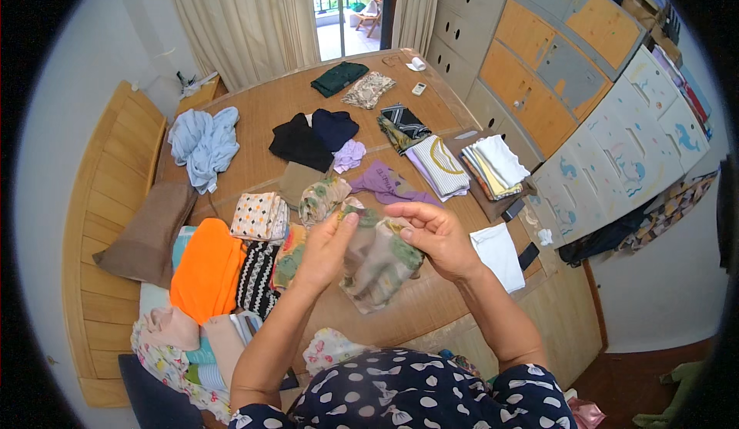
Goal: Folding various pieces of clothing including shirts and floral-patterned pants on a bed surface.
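Note:
Between my hands hangs a thin, crumpled garment (375, 273) in sheer beige fabric with green leaf patches, held a little above the woven bed mat (340, 313). My left hand (329, 244) pinches its upper left edge between thumb and fingers. At the upper right, my right hand (436, 235) pinches another part of the same fabric. A similar leaf-patterned bundle (323, 198) lies just beyond my left hand. Past my right hand spreads a purple printed garment (392, 184). Folds of the held cloth hide its full shape.
Left are an orange cloth (208, 273), a diamond-patterned folded cloth (260, 215) and a brown pillow (153, 235). Right are folded stacks (493, 166), a white cloth (499, 256) and a dark phone (528, 256). Dark clothes (312, 140) lie beyond. Drawers (623, 146) stand right; a wooden headboard (107, 244) left.

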{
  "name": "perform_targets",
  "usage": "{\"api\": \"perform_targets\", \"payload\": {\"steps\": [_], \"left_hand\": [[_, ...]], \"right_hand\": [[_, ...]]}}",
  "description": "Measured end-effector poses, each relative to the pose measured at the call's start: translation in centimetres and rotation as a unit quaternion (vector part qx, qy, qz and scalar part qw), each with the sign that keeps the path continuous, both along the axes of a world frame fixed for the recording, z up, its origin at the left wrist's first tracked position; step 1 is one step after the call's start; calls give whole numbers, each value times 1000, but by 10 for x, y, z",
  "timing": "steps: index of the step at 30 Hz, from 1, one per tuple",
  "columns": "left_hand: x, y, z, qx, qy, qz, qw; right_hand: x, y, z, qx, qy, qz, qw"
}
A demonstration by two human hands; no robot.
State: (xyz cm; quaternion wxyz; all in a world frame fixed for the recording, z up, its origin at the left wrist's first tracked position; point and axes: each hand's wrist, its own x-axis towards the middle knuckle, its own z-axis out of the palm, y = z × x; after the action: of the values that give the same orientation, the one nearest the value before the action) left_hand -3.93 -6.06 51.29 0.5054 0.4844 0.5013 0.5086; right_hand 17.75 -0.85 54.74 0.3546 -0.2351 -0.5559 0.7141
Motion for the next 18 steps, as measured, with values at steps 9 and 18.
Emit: {"api": "perform_targets", "payload": {"steps": [9,18], "left_hand": [[-6,2,9,49,-21,41,998],[5,0,17,-4,-121,21,992]], "right_hand": [[-4,-5,9,-32,-33,7,999],[-16,-9,8,475,-209,-163,839]]}}
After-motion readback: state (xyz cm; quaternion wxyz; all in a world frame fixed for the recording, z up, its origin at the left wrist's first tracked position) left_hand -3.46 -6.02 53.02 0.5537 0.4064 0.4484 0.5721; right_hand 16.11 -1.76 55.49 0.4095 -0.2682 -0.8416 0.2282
